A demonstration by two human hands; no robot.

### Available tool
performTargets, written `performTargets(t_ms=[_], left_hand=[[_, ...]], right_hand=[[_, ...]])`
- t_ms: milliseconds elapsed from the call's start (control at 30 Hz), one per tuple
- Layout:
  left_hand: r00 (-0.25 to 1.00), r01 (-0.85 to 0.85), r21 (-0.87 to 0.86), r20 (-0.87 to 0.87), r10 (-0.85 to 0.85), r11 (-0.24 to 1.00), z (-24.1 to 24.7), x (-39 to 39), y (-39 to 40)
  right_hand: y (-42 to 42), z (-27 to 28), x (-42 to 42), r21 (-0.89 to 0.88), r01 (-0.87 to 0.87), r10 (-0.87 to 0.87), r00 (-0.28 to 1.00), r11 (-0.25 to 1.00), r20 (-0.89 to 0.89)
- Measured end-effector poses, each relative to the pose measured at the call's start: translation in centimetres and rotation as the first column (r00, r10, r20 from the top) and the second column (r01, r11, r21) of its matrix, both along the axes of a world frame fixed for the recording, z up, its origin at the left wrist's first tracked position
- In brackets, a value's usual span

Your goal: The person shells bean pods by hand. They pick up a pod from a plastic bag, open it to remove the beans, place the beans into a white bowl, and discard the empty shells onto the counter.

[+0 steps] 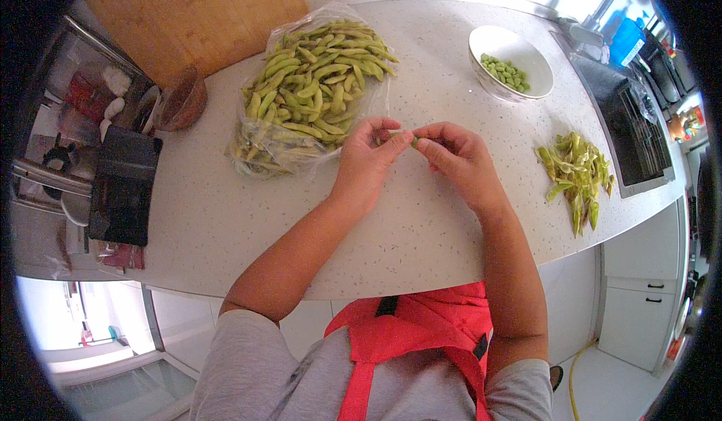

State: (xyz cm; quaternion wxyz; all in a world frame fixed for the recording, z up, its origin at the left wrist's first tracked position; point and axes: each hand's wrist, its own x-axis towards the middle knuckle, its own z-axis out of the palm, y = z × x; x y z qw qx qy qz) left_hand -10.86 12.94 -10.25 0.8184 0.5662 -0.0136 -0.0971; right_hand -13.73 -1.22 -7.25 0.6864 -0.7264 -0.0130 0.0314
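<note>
Between my fingertips is a green soybean pod [415,141], mostly hidden by the fingers. My left hand [369,159] pinches one end of it, and my right hand [459,159] grips the other. Just beyond my left hand, a clear plastic bag [259,159] lies spread with a heap of edamame pods [316,82] on it. A white bowl [484,40] stands further off to the right, with shelled green beans [505,73] at its bottom. Emptied pod shells [575,173] form a loose pile on the counter to the right of my right hand.
The speckled countertop [395,240] has its front edge close to my body. A sink [632,122] with a faucet [592,29] borders the shell pile. A wooden board [197,20] leans at the back left, near a brown bowl [181,102] and a black box [124,187].
</note>
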Motion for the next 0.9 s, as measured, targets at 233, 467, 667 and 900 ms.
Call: performTargets(t_ms=[233, 467, 667, 900], left_hand=[[0.93, -0.189, 0.351, 0.364, 0.052, 0.917, 0.6, -0.3, 0.1], [0.906, -0.154, 0.394, 0.422, -0.03, 0.906, 0.6, -0.5, -0.1], [0.966, 0.057, 0.259, 0.231, -0.119, 0.964, 1.8, -1.0, -0.1], [0.989, 0.123, 0.019, 0.076, -0.124, 0.992, 1.3, -0.4, -0.1]], right_hand=[[-0.4, -0.1, 0.1, 0.095, 0.076, -0.067, 0.993, 0.993, -0.098], [-0.5, -0.5, 0.1, 0.243, 0.04, -0.008, 0.992, 0.969, -0.128], [-0.7, -0.4, 0.1, 0.317, 0.012, 0.036, 0.989, 0.948, -0.145], [-0.6, -0.2, 0.0, 0.238, -0.005, 0.032, 0.993, 0.971, -0.109]])
